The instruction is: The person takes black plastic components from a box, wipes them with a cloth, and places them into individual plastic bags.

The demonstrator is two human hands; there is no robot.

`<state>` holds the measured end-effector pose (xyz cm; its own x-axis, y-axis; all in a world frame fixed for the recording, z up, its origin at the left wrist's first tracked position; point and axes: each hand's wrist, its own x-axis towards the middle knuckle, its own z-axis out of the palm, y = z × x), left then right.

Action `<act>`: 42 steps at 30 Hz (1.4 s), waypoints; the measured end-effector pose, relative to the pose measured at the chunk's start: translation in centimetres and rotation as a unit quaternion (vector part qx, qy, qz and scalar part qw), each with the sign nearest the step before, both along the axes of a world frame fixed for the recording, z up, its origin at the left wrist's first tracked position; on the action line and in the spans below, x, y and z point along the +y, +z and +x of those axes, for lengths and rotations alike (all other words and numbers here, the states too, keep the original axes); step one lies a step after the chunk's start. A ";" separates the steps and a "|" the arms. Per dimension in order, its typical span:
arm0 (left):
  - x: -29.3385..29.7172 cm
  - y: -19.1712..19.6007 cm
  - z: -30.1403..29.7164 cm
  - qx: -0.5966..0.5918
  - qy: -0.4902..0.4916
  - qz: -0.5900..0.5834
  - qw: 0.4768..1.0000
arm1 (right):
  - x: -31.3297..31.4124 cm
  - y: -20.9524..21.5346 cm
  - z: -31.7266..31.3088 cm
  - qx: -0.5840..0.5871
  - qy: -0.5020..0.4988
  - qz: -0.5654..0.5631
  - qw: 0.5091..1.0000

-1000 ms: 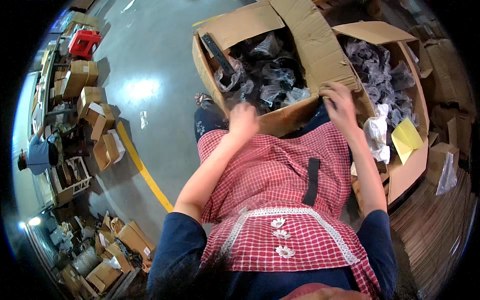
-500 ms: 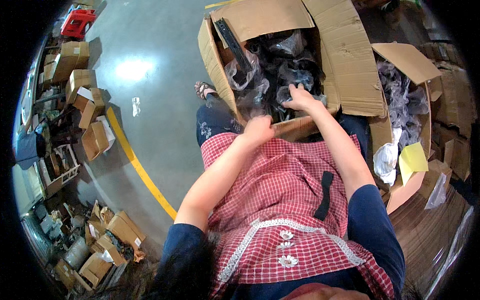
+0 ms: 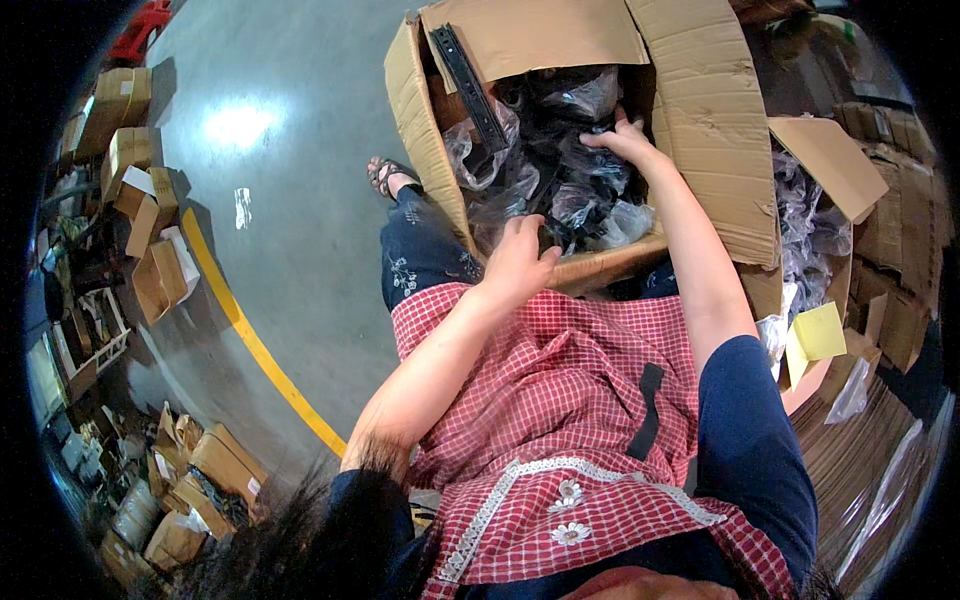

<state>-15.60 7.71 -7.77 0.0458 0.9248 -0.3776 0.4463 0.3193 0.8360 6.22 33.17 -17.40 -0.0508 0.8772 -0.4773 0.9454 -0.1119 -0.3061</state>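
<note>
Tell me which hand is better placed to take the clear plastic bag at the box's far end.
Likely the right hand: it is inside the cardboard box, fingers close to that bag. The left hand is by the near edge.

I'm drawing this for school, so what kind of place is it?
Probably a warehouse or workshop. There's a wide grey floor with a yellow line, cardboard boxes along the side, and a big open box with clear plastic bags inside.
</note>
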 end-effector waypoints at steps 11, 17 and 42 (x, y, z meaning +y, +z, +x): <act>-0.2 -0.2 -0.1 0.031 -0.030 -0.011 0.999 | -3.5 7.4 -0.3 -0.065 -0.018 -0.028 0.997; 0.7 0.0 -1.0 -0.172 0.162 -0.008 0.972 | -12.6 14.0 1.5 0.199 0.008 0.227 0.953; 5.5 4.3 -2.9 -0.463 0.228 0.011 0.856 | -15.4 9.0 5.0 0.499 -0.263 -0.013 0.826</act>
<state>-18.47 13.19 -3.49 -0.0516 0.9330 -0.3561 -0.5787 0.2627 0.7721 11.25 17.73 -8.44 -0.0454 0.8938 -0.4462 0.0423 -0.4446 -0.8948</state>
